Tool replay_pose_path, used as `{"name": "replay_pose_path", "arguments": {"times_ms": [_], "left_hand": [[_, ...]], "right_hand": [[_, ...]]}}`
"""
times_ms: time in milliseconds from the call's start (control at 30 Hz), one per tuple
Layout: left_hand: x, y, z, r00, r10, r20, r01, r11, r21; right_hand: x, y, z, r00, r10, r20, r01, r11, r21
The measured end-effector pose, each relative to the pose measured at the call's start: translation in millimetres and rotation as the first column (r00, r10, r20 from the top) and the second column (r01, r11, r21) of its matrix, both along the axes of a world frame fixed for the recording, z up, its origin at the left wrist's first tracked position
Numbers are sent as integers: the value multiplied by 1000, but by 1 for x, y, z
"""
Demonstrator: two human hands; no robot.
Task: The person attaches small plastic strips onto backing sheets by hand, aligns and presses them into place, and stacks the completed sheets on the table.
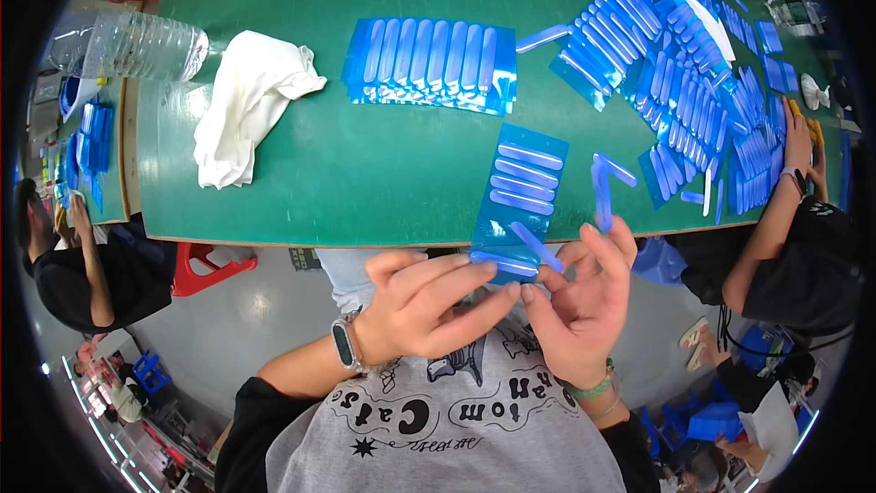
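At the table's near edge a blue film sheet bears a row of narrow, rounded blue strips, with a bare stretch partway down. My left hand is closed on the sheet's near end, its fingertips by the lowest strip. From the right, my right hand pinches a loose blue strip that lies aslant over the sheet. Another loose strip reaches up from the table edge and touches or passes behind my right fingertips; I cannot tell which. One more strip lies at its far end.
A stack of strip-covered blue sheets lies ahead on the green table. A white cloth and a clear plastic bottle are at left. Right of centre spreads a heap of strip sheets, beside a co-worker's arm.
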State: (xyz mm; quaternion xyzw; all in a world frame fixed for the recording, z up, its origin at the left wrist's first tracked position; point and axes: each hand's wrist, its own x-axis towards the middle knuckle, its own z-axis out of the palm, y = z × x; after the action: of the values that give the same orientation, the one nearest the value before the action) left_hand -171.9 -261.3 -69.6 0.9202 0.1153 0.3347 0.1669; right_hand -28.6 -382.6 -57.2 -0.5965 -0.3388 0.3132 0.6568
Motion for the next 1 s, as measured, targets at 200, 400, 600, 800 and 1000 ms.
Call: {"name": "replay_pose_path", "arguments": {"times_ms": [200,400,600,800,1000], "left_hand": [[-23,-15,-14,992,-98,77,110,398,-911],[2,-21,-4,984,74,161,173,-197,-965],[1,-26,-9,970,73,233,240,-97,-966],[1,-20,-1,989,17,149,150,-127,-981],[2,-14,-2,994,-41,105,105,2,-994]], "right_hand": [[-1,-4,0,998,31,-48,-30,999,9],[0,-9,3,989,140,-54,-141,990,-7],[16,-6,19,978,123,-170,-145,981,-128],[17,3,24,962,70,-263,-142,953,-267],[16,5,26,972,45,-232,-108,958,-267]]}}
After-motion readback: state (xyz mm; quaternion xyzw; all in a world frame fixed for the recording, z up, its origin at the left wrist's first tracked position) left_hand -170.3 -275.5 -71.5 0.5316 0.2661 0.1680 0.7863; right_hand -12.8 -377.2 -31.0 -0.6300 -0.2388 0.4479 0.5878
